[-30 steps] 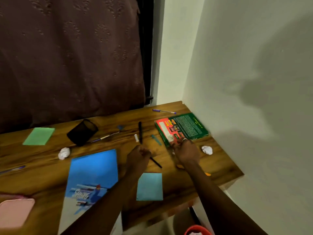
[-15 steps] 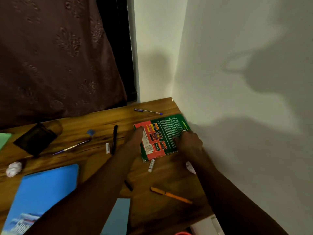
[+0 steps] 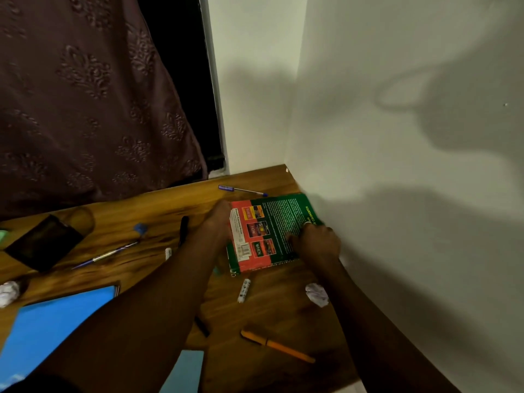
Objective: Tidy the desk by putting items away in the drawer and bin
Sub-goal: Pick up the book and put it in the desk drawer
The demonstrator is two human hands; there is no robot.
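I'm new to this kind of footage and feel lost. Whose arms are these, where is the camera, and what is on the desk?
There is no machine here. A person wears a wide-angle camera on the head, so you look down along their own arms. The left hand and right hand both rest on a green and red book lying by the wall; whether either has a grip on it is unclear. On the wooden desk also lie an orange pen, a blue pen, a crumpled paper ball, a small white tube, a black marker and a blue booklet.
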